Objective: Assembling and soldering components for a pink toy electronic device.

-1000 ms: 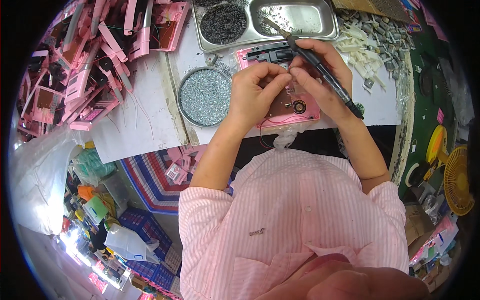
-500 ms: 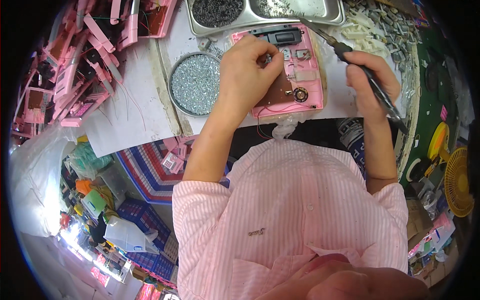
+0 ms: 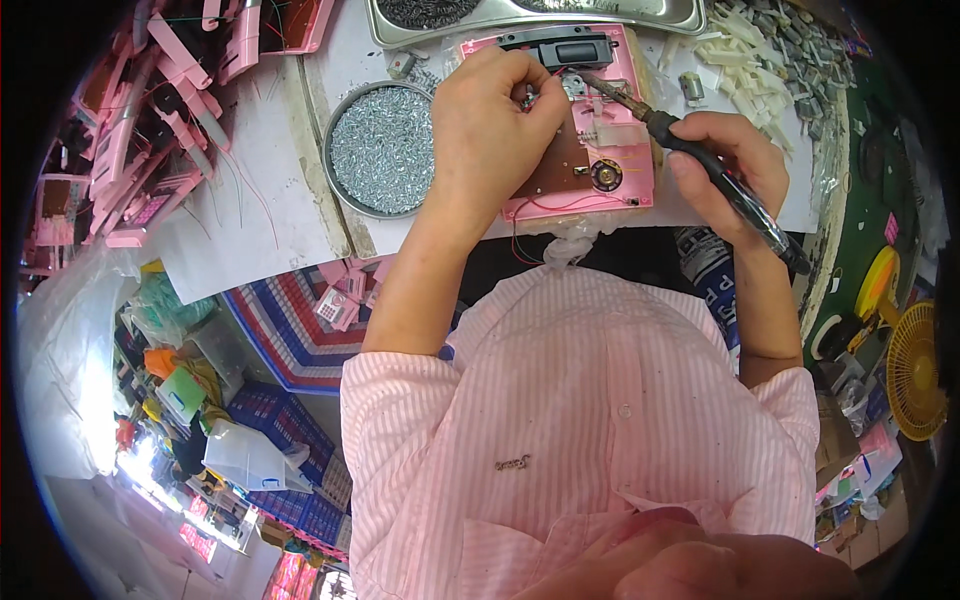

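Observation:
A pink plastic housing lies on the table in front of me, with a brown circuit board, a black part along its far end and a round dark part near its close edge. My left hand rests over its left side, thumb and fingers pinched together; what they hold is mostly hidden, though a bit of red wire shows beside the fingertips. My right hand grips the black handle of a soldering iron. The iron's thin tip points down at the housing close to my left fingertips.
Left of the housing stands a round dish of small metal pieces. A metal tray sits beyond. Pink housings with wires pile up at the far left; white plastic parts and small motors at the far right.
The soldering iron's tip has come down from beside the metal tray to the housing, near my left fingertips. My left hand keeps its pinch; the whole view has shifted slightly.

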Motion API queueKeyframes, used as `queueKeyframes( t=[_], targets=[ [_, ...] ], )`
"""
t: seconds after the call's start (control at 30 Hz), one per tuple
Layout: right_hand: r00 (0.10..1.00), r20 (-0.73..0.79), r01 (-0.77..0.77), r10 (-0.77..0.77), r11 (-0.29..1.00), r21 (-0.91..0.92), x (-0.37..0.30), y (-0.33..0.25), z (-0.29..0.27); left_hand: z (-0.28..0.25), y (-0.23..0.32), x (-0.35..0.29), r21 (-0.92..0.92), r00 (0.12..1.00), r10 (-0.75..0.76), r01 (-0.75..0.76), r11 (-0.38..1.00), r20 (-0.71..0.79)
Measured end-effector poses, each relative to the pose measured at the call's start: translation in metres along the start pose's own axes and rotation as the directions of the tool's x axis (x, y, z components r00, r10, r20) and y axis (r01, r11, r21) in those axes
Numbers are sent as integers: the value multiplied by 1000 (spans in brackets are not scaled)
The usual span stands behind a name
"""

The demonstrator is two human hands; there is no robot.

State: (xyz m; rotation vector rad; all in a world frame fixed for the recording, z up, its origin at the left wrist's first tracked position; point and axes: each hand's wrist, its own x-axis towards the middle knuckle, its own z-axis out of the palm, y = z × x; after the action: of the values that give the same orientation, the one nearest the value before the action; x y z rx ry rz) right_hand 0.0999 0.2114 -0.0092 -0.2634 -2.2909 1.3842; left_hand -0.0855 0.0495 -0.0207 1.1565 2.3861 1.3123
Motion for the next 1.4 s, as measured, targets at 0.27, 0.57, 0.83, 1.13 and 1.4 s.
queueKeyframes(
  t=[0.27,0.57,0.83,1.13,1.4],
  targets=[
    [999,-6,32,-32,998,-52,4,0,1,3,-6,-1,16,998,65,-64,998,-28],
    [956,157,273,-247,946,-174,14,5,-10,4,-5,-2,-1,998,38,-38,999,-55],
    [963,101,263,-250,953,-153,18,3,-11,6,-2,-3,0,998,12,-12,1000,-68],
    [967,137,234,-212,958,-163,23,1,-7,10,-6,-3,-4,986,95,-97,995,-138],
    [971,113,227,-213,964,-137,24,3,-5,12,-6,-4,33,978,123,-119,992,-166]
  ],
)
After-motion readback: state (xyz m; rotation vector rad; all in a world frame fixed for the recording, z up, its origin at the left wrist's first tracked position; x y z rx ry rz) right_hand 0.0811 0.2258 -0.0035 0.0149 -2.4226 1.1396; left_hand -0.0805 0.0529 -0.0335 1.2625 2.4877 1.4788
